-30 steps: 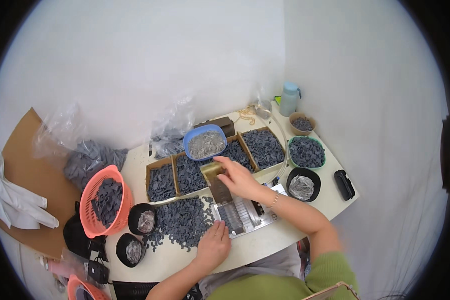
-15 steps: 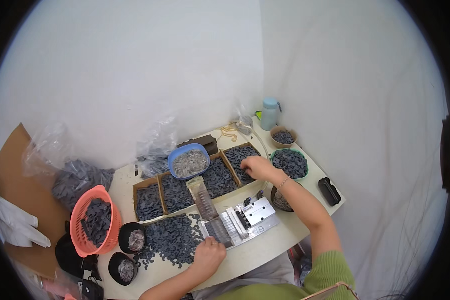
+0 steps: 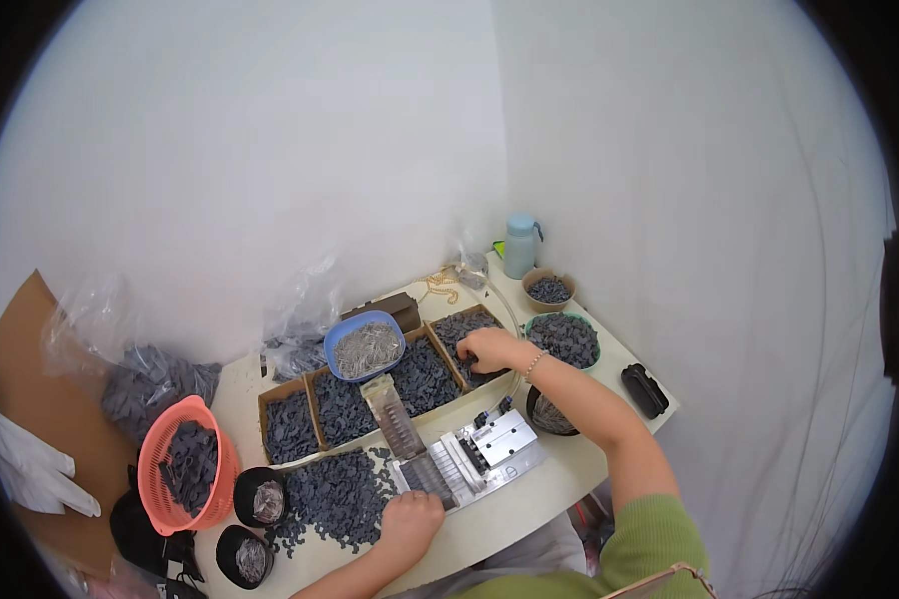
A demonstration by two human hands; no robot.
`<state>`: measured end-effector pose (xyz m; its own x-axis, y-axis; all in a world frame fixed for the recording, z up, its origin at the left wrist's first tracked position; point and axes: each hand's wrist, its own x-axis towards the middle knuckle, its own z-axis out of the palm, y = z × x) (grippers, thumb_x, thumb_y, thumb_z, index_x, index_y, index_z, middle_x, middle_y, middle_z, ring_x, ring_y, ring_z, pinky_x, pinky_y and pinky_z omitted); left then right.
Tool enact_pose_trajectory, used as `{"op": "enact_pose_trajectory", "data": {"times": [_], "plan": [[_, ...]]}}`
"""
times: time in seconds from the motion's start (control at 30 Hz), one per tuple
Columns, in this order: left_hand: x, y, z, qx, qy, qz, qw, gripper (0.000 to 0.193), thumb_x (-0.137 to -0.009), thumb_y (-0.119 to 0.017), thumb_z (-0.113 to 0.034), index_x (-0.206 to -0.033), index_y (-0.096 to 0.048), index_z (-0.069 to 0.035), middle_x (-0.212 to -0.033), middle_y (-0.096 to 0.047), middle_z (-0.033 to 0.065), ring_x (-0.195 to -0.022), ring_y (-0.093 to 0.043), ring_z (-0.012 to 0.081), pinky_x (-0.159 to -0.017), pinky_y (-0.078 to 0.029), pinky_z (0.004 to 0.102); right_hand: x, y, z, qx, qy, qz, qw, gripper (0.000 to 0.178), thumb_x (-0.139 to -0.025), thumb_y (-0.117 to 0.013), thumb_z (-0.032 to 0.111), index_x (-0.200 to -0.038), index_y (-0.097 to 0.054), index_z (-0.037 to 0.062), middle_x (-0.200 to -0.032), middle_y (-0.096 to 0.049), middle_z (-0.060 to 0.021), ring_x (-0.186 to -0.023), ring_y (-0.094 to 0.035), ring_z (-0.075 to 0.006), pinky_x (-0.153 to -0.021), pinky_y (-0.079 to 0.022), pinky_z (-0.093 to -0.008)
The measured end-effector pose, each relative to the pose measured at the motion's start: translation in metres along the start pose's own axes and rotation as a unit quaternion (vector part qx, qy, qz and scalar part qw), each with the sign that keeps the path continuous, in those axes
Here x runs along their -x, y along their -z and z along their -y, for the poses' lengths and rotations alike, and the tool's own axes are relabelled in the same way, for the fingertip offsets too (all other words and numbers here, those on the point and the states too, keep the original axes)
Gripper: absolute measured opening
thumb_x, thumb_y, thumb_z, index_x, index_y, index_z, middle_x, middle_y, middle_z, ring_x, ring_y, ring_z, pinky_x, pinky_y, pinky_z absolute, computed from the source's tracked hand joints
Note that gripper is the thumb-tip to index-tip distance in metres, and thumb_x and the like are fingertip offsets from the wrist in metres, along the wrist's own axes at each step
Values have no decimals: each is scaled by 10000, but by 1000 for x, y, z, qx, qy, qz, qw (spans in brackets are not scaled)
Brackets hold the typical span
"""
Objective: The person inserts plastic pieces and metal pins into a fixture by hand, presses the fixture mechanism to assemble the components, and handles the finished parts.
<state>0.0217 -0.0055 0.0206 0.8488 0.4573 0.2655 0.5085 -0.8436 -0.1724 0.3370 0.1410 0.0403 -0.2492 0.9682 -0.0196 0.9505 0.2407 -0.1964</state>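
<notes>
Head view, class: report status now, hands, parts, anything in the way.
Right hand in rightmost cardboard tray of dark parts, grip unclear. Left hand at metal jig, beside loose dark pile. Nothing between them.

The light is bright and soft, with no strong shadows. The white wall (image 3: 270, 150) looks a bit washed out. The picture is round with black corners, and straight lines bend near the rim. Small things look blurry.
</notes>
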Motion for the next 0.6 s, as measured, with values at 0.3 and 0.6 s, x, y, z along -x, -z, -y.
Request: {"op": "enact_pose_trajectory", "data": {"times": [0.3,0.6], "plan": [[0,1,9,46,-2,-17,999,77,-647,-600,-99,-676,-531,-82,-646,-564,57,-613,-612,208,-527,-482,308,-11,-13,-7,-75,-42,-11,996,226,-670,-728,109,-892,-685,131,-913,-687,-90,-888,-652,-298,-758,-522,-408],[2,-4,8,63,3,-42,997,102,-681,-610,-116,-642,-520,-88,-617,-542,65,-579,-595,236,-514,-481,356,-8,0,-44,-518,-74,56,851,153,-852,-666,68,-996,-634,25,-907,-641,-47,-815,-623,-125,-708,-560,-236]]}}
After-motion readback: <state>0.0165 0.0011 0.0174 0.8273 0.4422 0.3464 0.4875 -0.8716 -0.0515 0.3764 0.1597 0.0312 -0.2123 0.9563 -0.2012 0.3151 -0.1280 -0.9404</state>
